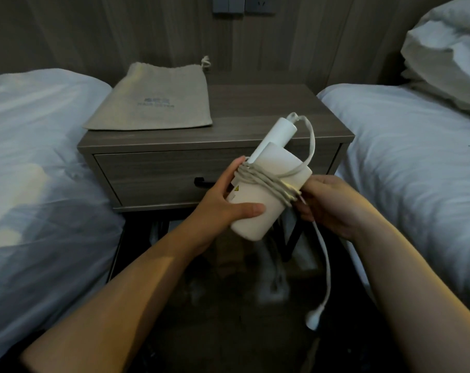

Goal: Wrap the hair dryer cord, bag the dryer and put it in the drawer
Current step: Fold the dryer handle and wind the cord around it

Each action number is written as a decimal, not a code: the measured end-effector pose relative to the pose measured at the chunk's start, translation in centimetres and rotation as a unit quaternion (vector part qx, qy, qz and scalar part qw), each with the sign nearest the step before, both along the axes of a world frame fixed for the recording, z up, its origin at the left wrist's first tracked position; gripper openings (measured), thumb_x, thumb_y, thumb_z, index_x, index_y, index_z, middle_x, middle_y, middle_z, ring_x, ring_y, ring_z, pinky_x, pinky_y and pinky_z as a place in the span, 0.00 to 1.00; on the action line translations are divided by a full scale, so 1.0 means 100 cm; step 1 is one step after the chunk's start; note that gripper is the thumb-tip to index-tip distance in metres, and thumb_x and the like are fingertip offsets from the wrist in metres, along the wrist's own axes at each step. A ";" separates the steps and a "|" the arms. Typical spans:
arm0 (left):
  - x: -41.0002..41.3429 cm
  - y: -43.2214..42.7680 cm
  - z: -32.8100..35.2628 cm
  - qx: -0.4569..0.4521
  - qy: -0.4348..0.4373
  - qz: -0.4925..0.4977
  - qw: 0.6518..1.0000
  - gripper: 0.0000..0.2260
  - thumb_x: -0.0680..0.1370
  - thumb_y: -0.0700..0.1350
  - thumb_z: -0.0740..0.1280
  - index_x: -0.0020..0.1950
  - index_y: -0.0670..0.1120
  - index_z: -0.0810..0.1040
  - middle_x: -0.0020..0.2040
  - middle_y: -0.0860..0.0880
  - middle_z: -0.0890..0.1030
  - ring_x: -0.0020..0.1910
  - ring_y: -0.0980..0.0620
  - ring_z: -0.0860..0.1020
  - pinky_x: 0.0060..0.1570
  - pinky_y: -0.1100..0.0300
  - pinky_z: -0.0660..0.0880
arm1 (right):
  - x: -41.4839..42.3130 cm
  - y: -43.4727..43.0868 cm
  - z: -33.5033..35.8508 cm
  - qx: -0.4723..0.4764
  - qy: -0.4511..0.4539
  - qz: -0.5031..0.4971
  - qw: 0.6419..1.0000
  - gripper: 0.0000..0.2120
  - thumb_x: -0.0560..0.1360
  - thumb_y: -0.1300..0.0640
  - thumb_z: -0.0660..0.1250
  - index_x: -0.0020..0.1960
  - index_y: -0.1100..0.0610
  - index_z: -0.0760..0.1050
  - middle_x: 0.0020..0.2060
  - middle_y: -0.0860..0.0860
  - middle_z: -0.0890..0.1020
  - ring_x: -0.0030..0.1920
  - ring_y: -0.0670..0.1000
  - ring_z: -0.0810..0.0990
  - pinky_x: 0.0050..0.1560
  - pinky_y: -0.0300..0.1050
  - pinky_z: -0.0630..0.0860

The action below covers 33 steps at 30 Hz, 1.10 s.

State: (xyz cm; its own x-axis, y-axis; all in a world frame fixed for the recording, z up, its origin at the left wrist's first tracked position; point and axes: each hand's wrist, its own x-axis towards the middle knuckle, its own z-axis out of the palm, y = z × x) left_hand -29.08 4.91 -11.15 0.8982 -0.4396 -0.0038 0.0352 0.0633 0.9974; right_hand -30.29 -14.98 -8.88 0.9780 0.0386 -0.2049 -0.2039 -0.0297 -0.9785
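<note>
Both hands are busy: the left hand (228,201) is gripping the hair dryer (268,189) with curled fingers in front of the desk (268,103), and the right hand (329,204) is pinching the cord (263,181) beside the wound turns. I judge the next turns should be going on snug, until the hanging plug (313,320) is tucked. The bag (153,100) is lying on the desk, above the closed drawer (147,179).

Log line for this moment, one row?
cord: partly wrapped | left hand: holds dryer | right hand: grips cord | plug: hanging | bag: on nightstand | drawer: closed
</note>
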 end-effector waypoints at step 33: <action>-0.012 0.006 0.010 0.481 -0.328 0.120 0.804 0.46 0.67 0.60 0.71 0.74 0.63 0.42 0.60 0.47 0.76 0.53 0.49 0.77 0.50 0.56 0.74 | -0.026 0.006 0.031 -0.576 -0.051 0.178 0.796 0.20 0.73 0.50 0.66 0.24 0.54 0.71 0.23 0.48 0.72 0.22 0.42 0.71 0.24 0.32 0.64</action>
